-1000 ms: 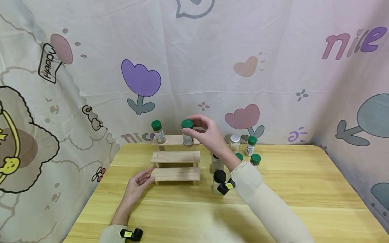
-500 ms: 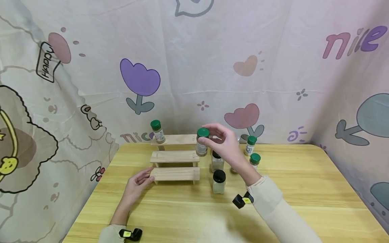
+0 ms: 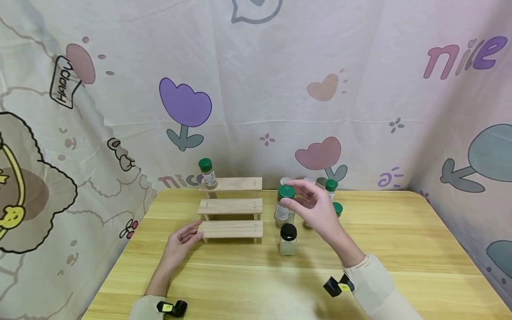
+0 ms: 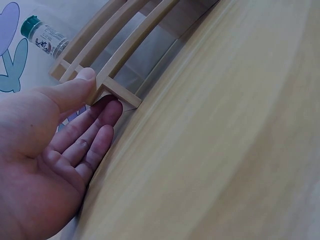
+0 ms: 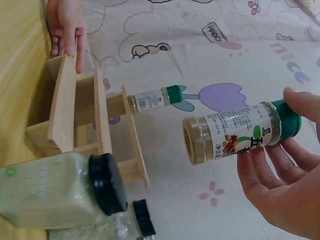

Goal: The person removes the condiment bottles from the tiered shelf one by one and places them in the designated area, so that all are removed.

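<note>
Right hand (image 3: 316, 209) at frame centre, fingertips pinching green-capped spice jar (image 3: 283, 205) by its lid, above table (image 3: 400, 240), right of wooden tiered rack (image 3: 231, 207), left hand (image 3: 180, 244) flat, fingers straight, touching rack's lowest step.

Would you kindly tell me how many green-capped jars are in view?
4: one on the rack's top step, one held by its cap in the right hand, and two near the backdrop, one behind the other. The hand may hide more.
</note>
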`<act>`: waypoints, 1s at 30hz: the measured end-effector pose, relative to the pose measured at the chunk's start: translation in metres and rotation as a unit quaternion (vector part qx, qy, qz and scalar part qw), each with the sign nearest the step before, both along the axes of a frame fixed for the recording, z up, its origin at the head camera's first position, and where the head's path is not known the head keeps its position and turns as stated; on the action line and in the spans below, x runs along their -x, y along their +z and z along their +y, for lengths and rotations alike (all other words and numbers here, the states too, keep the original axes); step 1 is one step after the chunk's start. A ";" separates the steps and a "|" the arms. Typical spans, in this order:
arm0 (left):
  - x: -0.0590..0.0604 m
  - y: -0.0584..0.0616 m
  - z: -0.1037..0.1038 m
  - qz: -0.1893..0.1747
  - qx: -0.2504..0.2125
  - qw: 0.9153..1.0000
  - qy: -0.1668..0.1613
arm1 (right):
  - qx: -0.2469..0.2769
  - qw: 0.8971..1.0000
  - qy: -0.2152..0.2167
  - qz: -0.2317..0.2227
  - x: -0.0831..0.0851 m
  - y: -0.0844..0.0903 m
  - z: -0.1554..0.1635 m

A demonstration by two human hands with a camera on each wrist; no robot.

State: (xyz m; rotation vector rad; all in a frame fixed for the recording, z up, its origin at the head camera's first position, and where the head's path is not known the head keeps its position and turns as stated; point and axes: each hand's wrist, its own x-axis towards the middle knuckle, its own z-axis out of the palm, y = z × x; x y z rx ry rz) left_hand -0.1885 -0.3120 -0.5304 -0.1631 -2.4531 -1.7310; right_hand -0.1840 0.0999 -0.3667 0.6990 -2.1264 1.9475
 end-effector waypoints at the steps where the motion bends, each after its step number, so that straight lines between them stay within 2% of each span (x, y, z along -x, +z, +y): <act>1: 0.000 0.000 0.000 0.000 -0.001 1.000 0.000 | 0.000 1.000 -0.001 0.000 -0.002 -0.002 0.002; 9: -0.002 0.000 0.000 -0.001 -0.002 1.000 -0.004 | 0.001 1.000 -0.017 -0.004 -0.014 -0.018 0.017; 17: -0.001 0.001 0.000 -0.004 -0.005 1.000 0.000 | 0.013 0.999 -0.018 -0.023 -0.017 -0.029 0.027; 30: 0.001 0.000 0.000 -0.009 -0.011 1.000 0.003 | -0.014 0.997 -0.059 -0.041 -0.026 -0.049 0.055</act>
